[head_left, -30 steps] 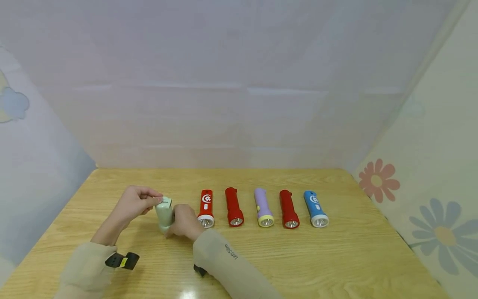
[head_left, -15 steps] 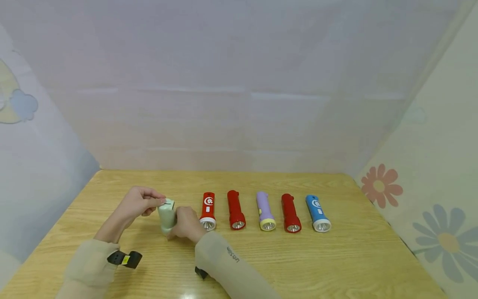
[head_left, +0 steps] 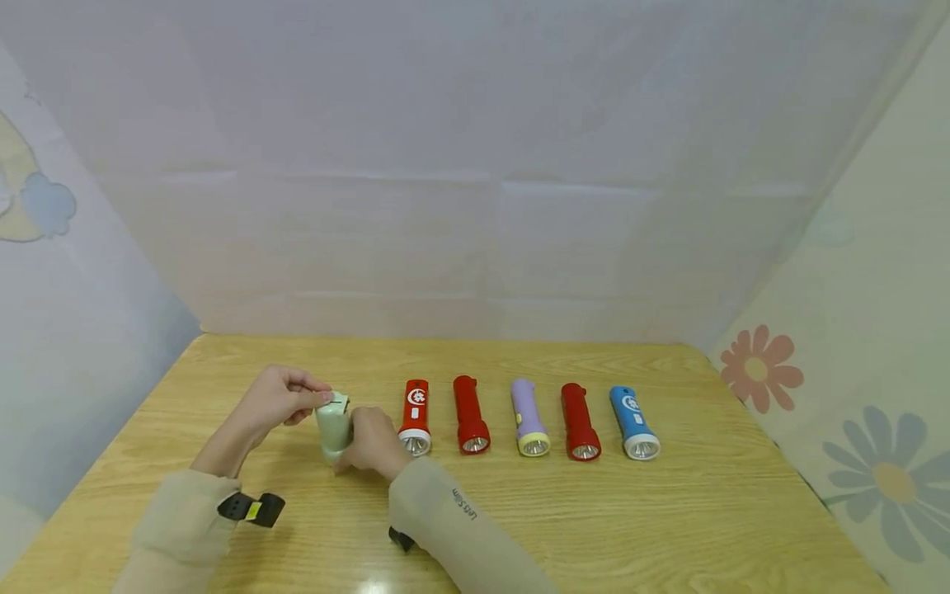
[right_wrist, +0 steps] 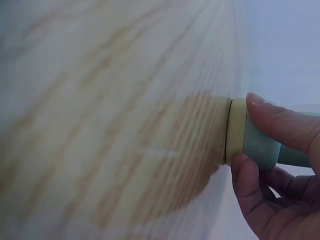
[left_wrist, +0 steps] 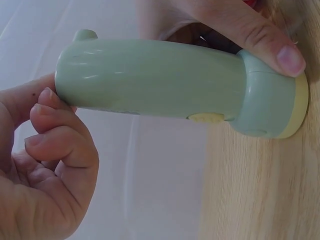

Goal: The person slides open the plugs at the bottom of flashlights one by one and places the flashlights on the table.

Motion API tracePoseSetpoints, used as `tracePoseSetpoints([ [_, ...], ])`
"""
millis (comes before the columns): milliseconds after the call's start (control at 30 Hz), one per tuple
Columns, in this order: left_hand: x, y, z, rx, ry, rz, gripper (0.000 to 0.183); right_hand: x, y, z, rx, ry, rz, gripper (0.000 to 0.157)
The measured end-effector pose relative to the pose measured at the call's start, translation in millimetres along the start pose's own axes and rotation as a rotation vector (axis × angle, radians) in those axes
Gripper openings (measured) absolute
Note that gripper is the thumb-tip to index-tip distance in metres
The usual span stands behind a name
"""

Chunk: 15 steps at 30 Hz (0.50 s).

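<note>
Now, a smooth pale-green flashlight (left_wrist: 155, 80) stands lens-down on the wood-grained table (head_left: 668, 511), its rounded barrel widening into a stout head with a pale-yellow rim (left_wrist: 300, 107); a ribbed yellow switch (left_wrist: 206, 117) sits on its side. The right hand (head_left: 373, 439) grips that head between thumb and fingers, while the left hand (head_left: 280, 398) pinches the tail end; just beside the right lies a glossy red flashlight with a white bezel (head_left: 415, 412).
</note>
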<state>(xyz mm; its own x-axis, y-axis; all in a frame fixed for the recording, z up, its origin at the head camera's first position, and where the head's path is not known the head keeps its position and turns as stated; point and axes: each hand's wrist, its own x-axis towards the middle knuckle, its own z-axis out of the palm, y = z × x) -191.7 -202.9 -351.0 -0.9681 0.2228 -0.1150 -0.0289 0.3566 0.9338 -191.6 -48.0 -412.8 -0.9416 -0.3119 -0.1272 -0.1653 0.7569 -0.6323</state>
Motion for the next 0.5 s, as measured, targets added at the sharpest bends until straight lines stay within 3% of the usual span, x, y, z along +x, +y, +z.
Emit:
tracePoseSetpoints([
  [500, -0.3, 3.0, 2.4, 0.082, 0.009, 0.001, 0.024, 0.9, 0.0, -1.3, -0.048, 0.007, -0.036, 0.046],
])
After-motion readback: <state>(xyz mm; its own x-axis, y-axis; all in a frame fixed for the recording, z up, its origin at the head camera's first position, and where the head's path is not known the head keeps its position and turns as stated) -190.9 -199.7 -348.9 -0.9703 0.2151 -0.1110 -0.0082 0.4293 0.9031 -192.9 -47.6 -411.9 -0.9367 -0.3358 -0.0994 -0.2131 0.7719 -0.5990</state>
